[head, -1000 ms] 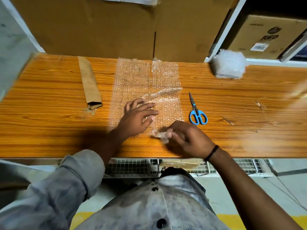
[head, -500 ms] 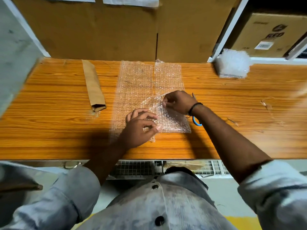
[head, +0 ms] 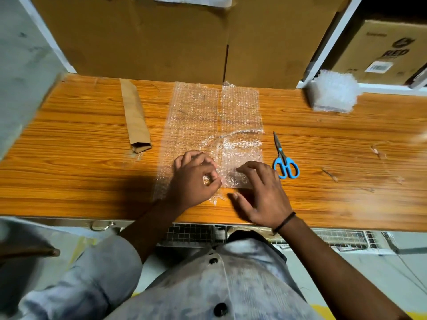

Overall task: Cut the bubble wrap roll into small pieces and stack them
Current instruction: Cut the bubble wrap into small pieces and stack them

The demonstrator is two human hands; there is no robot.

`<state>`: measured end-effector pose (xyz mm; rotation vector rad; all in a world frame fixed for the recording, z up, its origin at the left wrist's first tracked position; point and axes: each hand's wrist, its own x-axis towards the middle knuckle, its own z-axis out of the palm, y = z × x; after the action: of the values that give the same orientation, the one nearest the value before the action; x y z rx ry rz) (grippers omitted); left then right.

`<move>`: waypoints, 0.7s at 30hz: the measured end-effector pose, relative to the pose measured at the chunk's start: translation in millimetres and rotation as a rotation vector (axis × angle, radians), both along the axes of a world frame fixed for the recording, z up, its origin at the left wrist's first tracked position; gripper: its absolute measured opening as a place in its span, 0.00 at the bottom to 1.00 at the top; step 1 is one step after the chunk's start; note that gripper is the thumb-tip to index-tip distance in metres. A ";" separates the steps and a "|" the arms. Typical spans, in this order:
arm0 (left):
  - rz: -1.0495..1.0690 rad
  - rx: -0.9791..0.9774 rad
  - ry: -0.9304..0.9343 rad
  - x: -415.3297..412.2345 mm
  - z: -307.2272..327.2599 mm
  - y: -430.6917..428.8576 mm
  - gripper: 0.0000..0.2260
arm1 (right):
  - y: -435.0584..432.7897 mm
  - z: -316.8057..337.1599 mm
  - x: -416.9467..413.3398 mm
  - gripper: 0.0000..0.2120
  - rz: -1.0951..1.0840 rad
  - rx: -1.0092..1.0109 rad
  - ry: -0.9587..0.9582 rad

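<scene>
smoothing bubble wrap (head: 208, 116) flat at desk (head: 80, 158) centre, pre-cut. left hand (head: 196, 179) pinching near edge, right hand (head: 261, 192) splayed, pressing it down. next, likely: reach scissors (head: 285, 162) just right, cut strip.

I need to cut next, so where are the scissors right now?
In the head view, the scissors lie on the table right of centre, just right of the wrap and near the right hand, untouched.

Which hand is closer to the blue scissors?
Right. The right hand rests just beside the handles of the scissors; the left hand pinches the bubble wrap farther left.
</scene>
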<state>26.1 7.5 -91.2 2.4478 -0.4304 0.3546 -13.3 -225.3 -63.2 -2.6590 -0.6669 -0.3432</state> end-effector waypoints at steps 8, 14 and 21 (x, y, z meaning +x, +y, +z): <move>-0.164 0.019 -0.079 -1.8 14.5 -3.8 0.11 | -7.2 -15.2 2.7 0.09 0.018 -0.047 -0.078; -0.301 0.126 0.095 9.3 22.1 -3.4 0.32 | -9.2 16.0 3.8 0.09 -0.046 0.194 0.082; -0.172 -0.053 0.239 15.0 30.5 -9.9 0.30 | -15.2 42.3 31.8 0.11 -0.162 0.417 0.212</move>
<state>41.0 -2.4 -60.6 2.3443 -0.5155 0.0001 18.5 -240.5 -20.9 -2.3079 -0.2767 -0.2105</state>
